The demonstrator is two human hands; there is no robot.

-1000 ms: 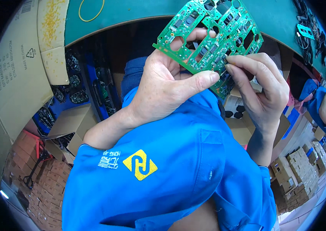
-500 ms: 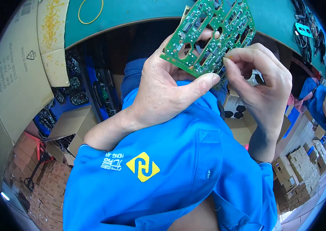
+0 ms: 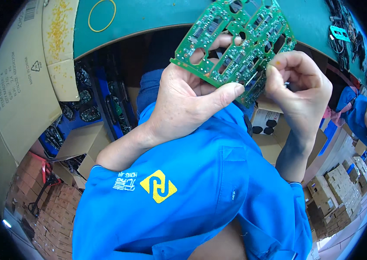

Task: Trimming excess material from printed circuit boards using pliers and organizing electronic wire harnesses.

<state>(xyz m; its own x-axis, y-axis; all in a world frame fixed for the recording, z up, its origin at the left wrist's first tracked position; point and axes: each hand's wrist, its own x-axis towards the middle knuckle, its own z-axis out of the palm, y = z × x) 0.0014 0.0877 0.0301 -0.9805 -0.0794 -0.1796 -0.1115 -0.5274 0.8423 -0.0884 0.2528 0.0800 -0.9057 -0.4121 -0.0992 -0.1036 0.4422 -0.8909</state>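
Note:
My left hand (image 3: pixel 192 97) holds a green circuit board (image 3: pixel 218 78) up at a tilt, thumb along its near edge and fingers behind it. Fingertips show through the board's cut-out holes, and small components cover its face. Just off the board's right side is my right hand (image 3: pixel 300 82), thumb and index finger pinched together and the others curled. A tiny orange speck (image 3: pixel 278 63) shows on its index finger. Whatever lies between the pinched tips is too small to make out.
A green tabletop (image 3: pixel 148 15) spans the far side, bearing a yellow ring (image 3: pixel 102 15) and dark cables (image 3: pixel 343 56). At left stands a large carton (image 3: pixel 23 86); orange bits (image 3: pixel 60 32) dot its flap. Open boxes (image 3: pixel 84 143) sit below. Another person's blue sleeve (image 3: pixel 350 99) appears at right.
My right hand has moved slightly right, away from the board's face, and the orange speck has come into sight. The board has shifted slightly and turned more toward view.

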